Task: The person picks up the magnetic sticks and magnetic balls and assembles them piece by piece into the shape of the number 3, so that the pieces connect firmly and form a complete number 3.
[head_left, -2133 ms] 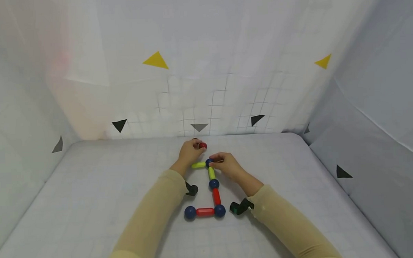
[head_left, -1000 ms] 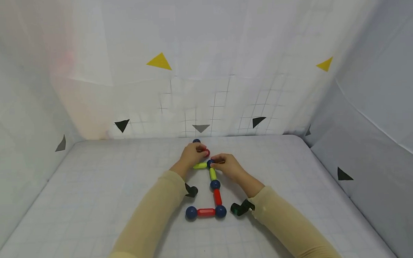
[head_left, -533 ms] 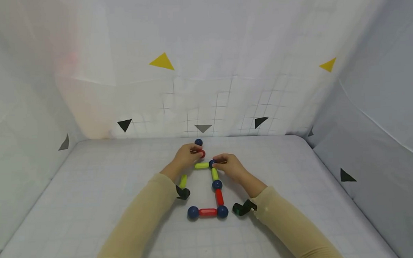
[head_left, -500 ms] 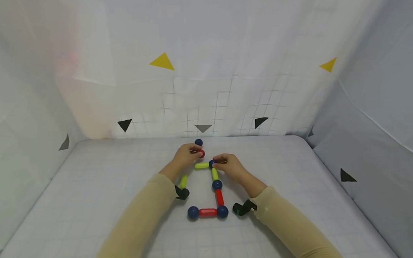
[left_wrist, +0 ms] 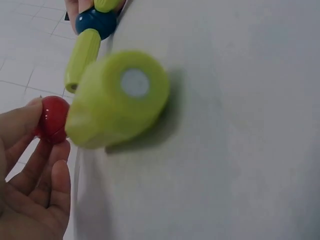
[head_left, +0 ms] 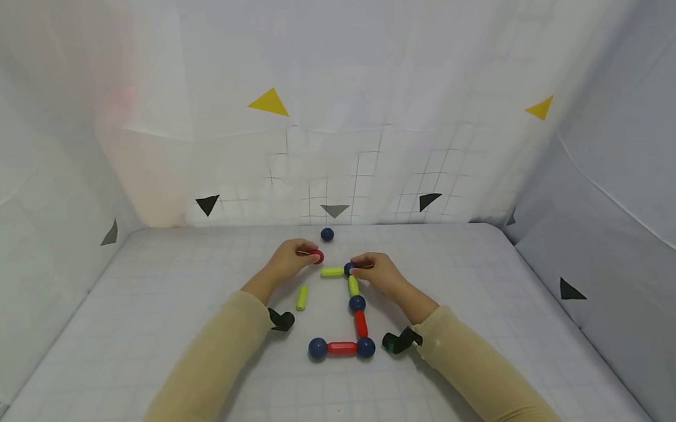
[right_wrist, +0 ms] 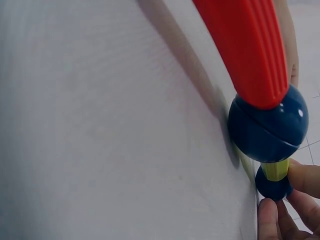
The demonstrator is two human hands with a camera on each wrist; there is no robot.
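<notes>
Pinching a red ball (head_left: 318, 257) near the linked chain (head_left: 357, 303), the left hand (head_left: 286, 262) faces the right hand (head_left: 380, 273) gripping the chain's corner ball (head_left: 348, 268), a yellow rod (head_left: 302, 298) left of it and blue ball (head_left: 327, 234) beyond also unjoined.

Person's top has long slvs, pale beige, plain matte fabric, same colour on both arms. L sleeve (head_left: 209, 364) looks mostly smooth, w/ cuff ending approx at the wrist. R sleeve (head_left: 472, 374) matches, w/ a few fine creases nr the bottom edge of the head view. L hand (head_left: 286, 260) & R hand (head_left: 378, 271) are bare past the cuffs. L wrist cam (head_left: 283, 321) = sm blk unit, rounded knob-like end, angled bit at the cuff. R wrist cam (head_left: 398, 342) also blk, dk green tint, chunky bent shape; finer details too sm to tell
</notes>
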